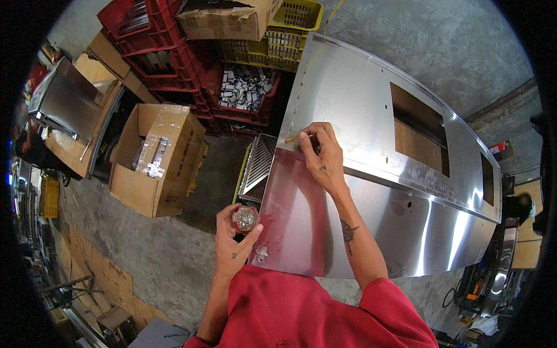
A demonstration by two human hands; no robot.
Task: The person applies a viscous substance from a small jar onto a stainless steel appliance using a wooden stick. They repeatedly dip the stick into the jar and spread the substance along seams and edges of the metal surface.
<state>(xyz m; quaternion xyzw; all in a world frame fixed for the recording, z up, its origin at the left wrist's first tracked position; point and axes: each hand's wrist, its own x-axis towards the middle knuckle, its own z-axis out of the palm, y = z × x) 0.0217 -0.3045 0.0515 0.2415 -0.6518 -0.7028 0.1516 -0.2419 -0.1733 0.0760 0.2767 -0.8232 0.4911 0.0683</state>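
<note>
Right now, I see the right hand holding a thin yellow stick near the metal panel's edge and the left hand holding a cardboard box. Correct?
Not quite: in the head view, the left hand holds a small round container, not a box. The right hand does hold a thin yellow stick near the metal panel's edge.
</note>
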